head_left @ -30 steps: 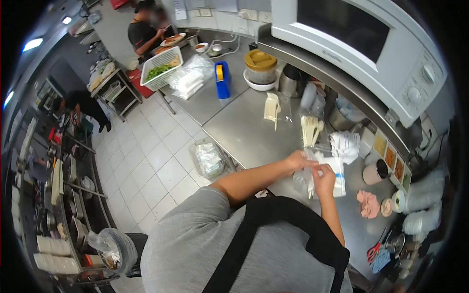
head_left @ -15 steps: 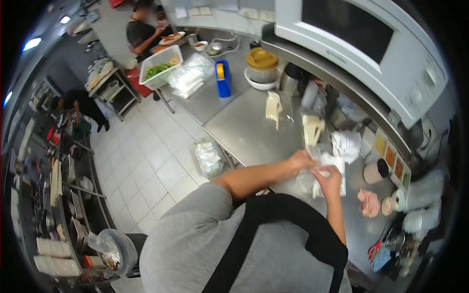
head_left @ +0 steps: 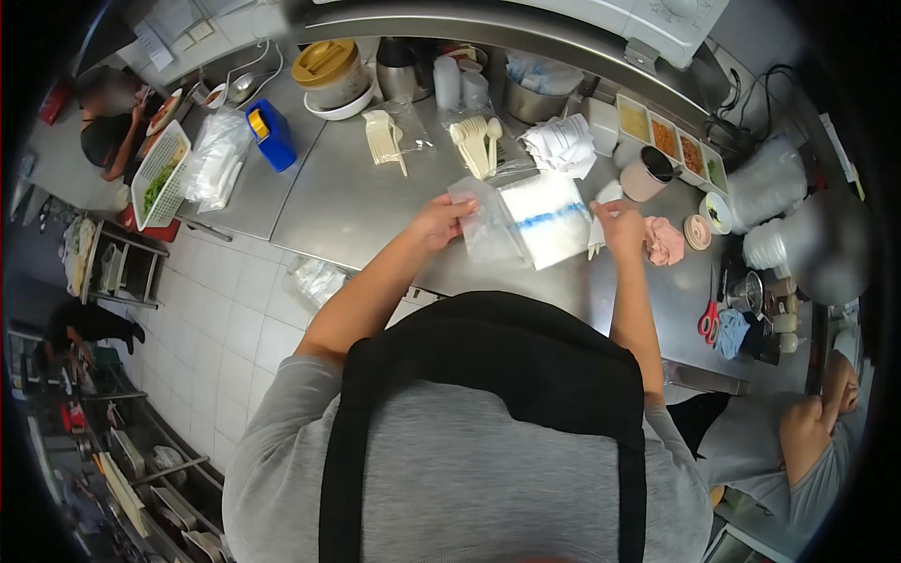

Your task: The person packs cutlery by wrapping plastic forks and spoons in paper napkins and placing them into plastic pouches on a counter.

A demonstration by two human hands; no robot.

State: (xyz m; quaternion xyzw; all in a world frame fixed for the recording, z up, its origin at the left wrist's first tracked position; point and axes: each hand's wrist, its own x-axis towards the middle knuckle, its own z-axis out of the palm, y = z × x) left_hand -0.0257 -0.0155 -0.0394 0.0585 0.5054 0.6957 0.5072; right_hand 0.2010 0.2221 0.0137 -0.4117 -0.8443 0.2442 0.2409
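My left hand pinches the edge of a clear plastic bag over the counter. Right of that bag lies a white stack of plastic bags with a blue stripe. My right hand is closed at the stack's right side, around white plastic cutlery; thin pale ends poke out below, and the fingers hide most of it. Beyond the stack are an open pack of cream plastic spoons and a pack of plastic forks. A crumpled pink cloth sits beside my right hand.
Crumpled white paper, a lidded cup and a tray of chopped ingredients stand at the back right. Red-handled scissors lie right. A blue tape dispenser stands left. A co-worker with folded arms is close on the right.
My hands have moved apart from near each other over the bags. The clear bag is now in my left hand, away from the stack. The view has turned right, and a co-worker shows there.
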